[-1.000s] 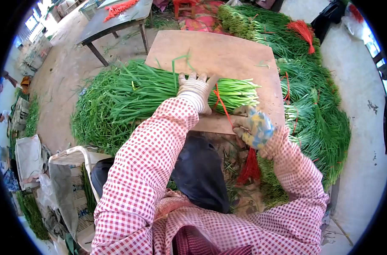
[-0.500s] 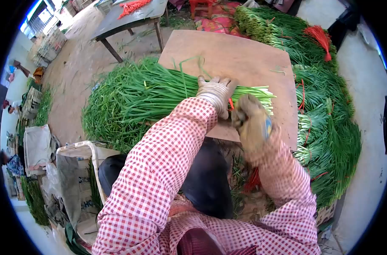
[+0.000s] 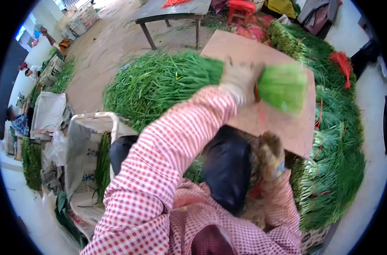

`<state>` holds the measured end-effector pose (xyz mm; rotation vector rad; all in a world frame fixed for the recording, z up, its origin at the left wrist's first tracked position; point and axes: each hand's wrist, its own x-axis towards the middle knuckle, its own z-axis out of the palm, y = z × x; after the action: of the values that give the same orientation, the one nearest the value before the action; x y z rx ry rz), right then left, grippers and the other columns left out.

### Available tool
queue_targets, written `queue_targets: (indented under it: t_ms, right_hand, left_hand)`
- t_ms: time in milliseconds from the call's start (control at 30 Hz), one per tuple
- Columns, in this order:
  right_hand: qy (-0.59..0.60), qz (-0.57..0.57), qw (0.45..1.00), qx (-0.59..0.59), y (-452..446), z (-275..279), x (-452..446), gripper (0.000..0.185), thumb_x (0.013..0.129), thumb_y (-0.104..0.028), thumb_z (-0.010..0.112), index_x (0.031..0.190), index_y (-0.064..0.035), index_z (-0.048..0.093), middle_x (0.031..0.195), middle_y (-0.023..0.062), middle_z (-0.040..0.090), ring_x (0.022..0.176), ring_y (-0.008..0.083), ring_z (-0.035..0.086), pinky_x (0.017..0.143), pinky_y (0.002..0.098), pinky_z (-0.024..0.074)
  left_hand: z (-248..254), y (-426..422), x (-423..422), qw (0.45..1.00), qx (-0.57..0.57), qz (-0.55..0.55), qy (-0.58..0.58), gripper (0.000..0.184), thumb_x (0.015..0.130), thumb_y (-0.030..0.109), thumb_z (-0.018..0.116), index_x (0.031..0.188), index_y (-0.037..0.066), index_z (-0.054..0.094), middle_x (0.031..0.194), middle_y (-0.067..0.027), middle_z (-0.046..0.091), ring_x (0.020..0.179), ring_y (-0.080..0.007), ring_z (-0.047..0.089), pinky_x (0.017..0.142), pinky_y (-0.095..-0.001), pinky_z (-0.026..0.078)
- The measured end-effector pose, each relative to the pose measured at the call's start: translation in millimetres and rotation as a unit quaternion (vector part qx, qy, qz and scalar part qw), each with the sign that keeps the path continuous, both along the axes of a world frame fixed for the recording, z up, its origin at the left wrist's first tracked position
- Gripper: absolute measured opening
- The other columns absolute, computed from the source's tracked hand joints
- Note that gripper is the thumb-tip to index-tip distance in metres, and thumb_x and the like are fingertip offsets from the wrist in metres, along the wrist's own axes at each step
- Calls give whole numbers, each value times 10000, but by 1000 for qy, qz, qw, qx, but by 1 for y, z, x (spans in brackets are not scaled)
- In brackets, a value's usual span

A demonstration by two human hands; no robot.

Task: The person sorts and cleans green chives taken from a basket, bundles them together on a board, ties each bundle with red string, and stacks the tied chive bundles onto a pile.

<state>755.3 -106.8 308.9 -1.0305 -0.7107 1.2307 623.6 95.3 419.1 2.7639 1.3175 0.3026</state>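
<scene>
My left hand [image 3: 241, 80], in a pale glove, is wrapped round a bundle of long green stalks [image 3: 282, 87] above a wooden board [image 3: 287, 131]. The bundle's cut ends fan out to the right, blurred by motion, and its leaves trail left. A red tie shows beside my fingers, its tail hanging down. Below the board's front edge is my right hand [image 3: 271, 156], in a stained glove, apart from the bundle. Its fingers are blurred, and what they hold, if anything, cannot be made out.
Loose greens [image 3: 151, 89] heap left of the board. Tied bundles [image 3: 333, 161] are stacked along the right, with red ties [image 3: 341, 66] on top. A dark table [image 3: 172, 9] and red stool [image 3: 241, 10] stand beyond. A white-rimmed basket [image 3: 89, 170] is at lower left. A person [image 3: 21, 121] is at far left.
The view has shifted left. My left hand has closed round the bundle, which has swung so its cut ends spread. My right hand has dropped away from the tie, toward my knees.
</scene>
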Motion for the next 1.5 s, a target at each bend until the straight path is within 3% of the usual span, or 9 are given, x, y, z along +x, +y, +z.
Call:
queue_targets:
  t_ms: [200, 300, 533, 667, 700, 900, 1067, 1300, 1500]
  right_hand:
    - [-279, 19, 950, 140, 117, 95, -84, 1156, 617, -137, 876, 1501, -71, 133, 1485, 215, 309, 1378, 333, 317, 1116, 421, 316]
    - [-183, 140, 916, 327, 171, 116, -131, 1048, 637, -48, 744, 1502, -82, 153, 1437, 178, 399, 1337, 283, 394, 1115, 379, 324]
    - [11, 362, 882, 302, 183, 133, -172, 699, 777, -51, 660, 1427, -68, 403, 1328, 62, 547, 1236, 168, 502, 1026, 330, 415]
    - [-52, 352, 887, 295, 190, 92, -190, 692, 773, -73, 639, 1423, -70, 400, 1297, 76, 579, 1170, 213, 560, 1010, 352, 434]
    - [-269, 355, 854, 268, 199, 92, -179, 649, 798, -61, 615, 1413, -78, 410, 1289, 118, 583, 1148, 235, 579, 1008, 360, 444]
    - [-704, 219, 667, 112, 186, 82, -84, 493, 857, -87, 626, 1330, -147, 503, 1140, 209, 628, 1143, 324, 583, 953, 396, 492]
    - [-484, 260, 810, 205, 160, 74, -72, 414, 837, -99, 671, 1233, -146, 560, 914, 126, 671, 883, 288, 654, 754, 408, 527]
    - [-559, 379, 699, 236, 91, 102, -166, 645, 775, -506, 730, 1120, 7, 543, 803, 153, 641, 757, 309, 642, 647, 387, 497]
    - [-651, 323, 644, 241, 96, 76, -183, 462, 899, -421, 600, 1081, 1, 554, 860, 215, 626, 811, 389, 619, 683, 439, 510]
  left_hand:
    - [76, 39, -75, 914, 22, 45, -404, 924, 590, 382, 882, 1318, 99, 388, 1205, -135, 592, 1146, -308, 549, 1022, -384, 414]
    - [112, 37, -124, 844, 23, 64, -533, 984, 618, 398, 879, 1385, 68, 358, 1307, -122, 541, 1241, -290, 483, 1077, -413, 383]
    - [93, -11, -276, 756, -310, -17, -577, 661, 809, 468, 708, 1269, 23, 543, 1144, -103, 651, 1031, -198, 637, 867, -353, 551]
    - [41, -28, -294, 660, -378, 50, -647, 459, 808, 307, 708, 1159, 29, 610, 1054, -96, 680, 895, -198, 675, 799, -337, 571]
    - [31, -28, -302, 622, -426, 70, -654, 353, 787, 235, 716, 1069, 29, 665, 995, -86, 698, 844, -189, 682, 783, -332, 569]
    - [5, -24, -343, 548, -295, 159, -766, 267, 808, 219, 685, 1011, 47, 666, 928, -73, 691, 799, -203, 671, 749, -336, 569]
    - [-9, -15, -372, 523, -263, 175, -792, 274, 815, 195, 681, 1049, 64, 624, 942, -83, 678, 830, -236, 661, 756, -372, 569]
    - [-12, -24, -349, 501, -272, 165, -805, 284, 829, 220, 669, 1058, 60, 615, 936, -93, 674, 822, -252, 662, 771, -381, 568]
    - [-6, -29, -331, 522, -269, 160, -793, 343, 886, 301, 591, 1114, 45, 608, 999, -111, 673, 874, -264, 659, 820, -394, 555]
